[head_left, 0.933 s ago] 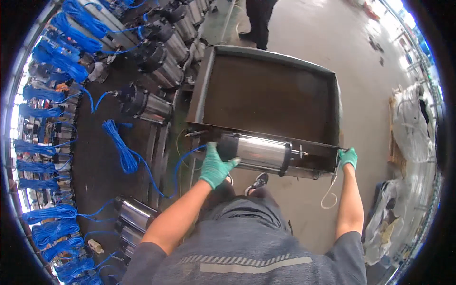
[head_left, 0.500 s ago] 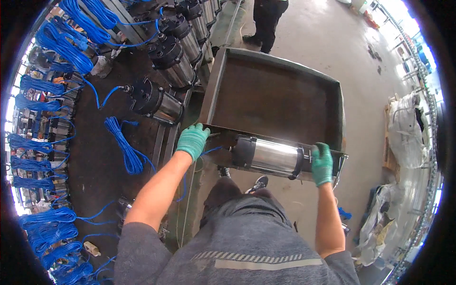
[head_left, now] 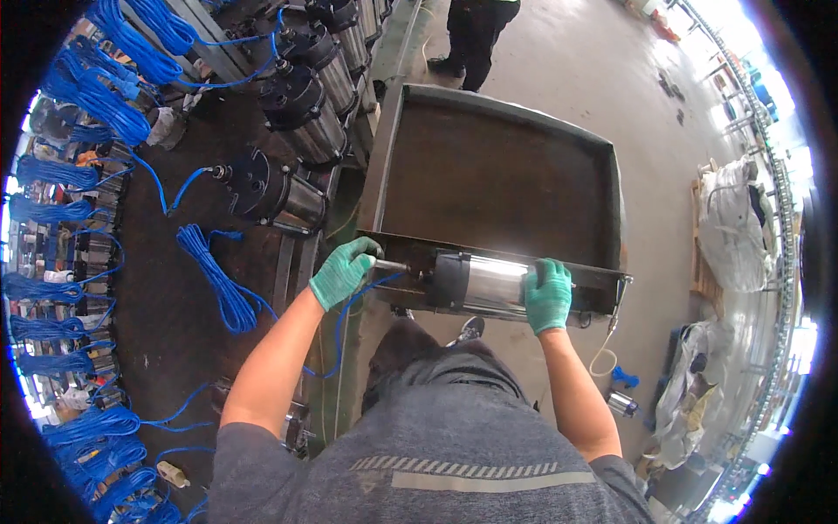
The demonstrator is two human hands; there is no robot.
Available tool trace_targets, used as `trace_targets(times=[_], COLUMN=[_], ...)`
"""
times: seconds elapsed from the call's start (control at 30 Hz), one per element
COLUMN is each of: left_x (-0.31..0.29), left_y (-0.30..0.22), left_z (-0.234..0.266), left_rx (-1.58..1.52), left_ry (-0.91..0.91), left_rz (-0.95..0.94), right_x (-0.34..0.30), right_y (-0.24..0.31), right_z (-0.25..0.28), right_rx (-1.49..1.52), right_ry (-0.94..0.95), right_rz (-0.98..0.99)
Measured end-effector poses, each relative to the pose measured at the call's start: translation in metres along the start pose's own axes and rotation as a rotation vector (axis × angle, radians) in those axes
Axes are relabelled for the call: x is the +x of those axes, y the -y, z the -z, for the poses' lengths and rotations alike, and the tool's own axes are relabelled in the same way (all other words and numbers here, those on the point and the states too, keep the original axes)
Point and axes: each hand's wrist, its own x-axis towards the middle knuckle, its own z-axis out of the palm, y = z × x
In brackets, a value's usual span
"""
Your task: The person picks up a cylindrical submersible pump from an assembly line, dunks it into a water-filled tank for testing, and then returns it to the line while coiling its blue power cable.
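A steel-bodied pump [head_left: 493, 278] with a black end lies on its side in a narrow dark metal channel [head_left: 598, 284]. My right hand [head_left: 548, 295], in a green glove, is closed over the right part of its body and hides that end. My left hand [head_left: 342, 272], also gloved, pinches the left end of a short metal rod [head_left: 391, 265] at the channel's left end. The rod points toward the pump's black end; whether they touch I cannot tell. A blue cable [head_left: 340, 327] passes below the rod and loops down to the left.
Beyond the channel stands a shallow metal tray table [head_left: 502, 179]. On the left, a dark bench [head_left: 175, 306] bears upright pumps [head_left: 301, 113] and several coiled blue cables [head_left: 209, 275]. Another person [head_left: 476, 39] stands beyond the table. White-wrapped goods [head_left: 733, 231] lie at right.
My right hand has moved left from the pump's right end onto its body. My left hand has come off the channel's corner and now grips the metal rod. The pump has shifted slightly right.
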Motion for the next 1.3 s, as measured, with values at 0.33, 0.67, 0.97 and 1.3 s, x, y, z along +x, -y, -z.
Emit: trace_targets(times=[0.33, 0.67, 0.97, 1.3], left_x=[0.009, 0.005, 0.007, 0.003], left_y=[0.027, 0.002, -0.004, 0.005], left_z=[-0.044, -0.048, -0.035, -0.035], left_rx=[-0.535, -0.566, 0.141, 0.013], left_ry=[-0.012, 0.033, 0.091, 0.044], left_rz=[0.124, 0.284, -0.144, -0.232], right_x=[0.003, 0.004, 0.004, 0.004], right_y=[0.004, 0.005, 0.004, 0.003], right_z=[0.003, 0.002, 0.004, 0.003], right_rx=[0.015, 0.020, 0.035, 0.029], right_ry=[0.019, 0.020, 0.013, -0.008], right_rz=[-0.034, -0.036, -0.020, -0.003])
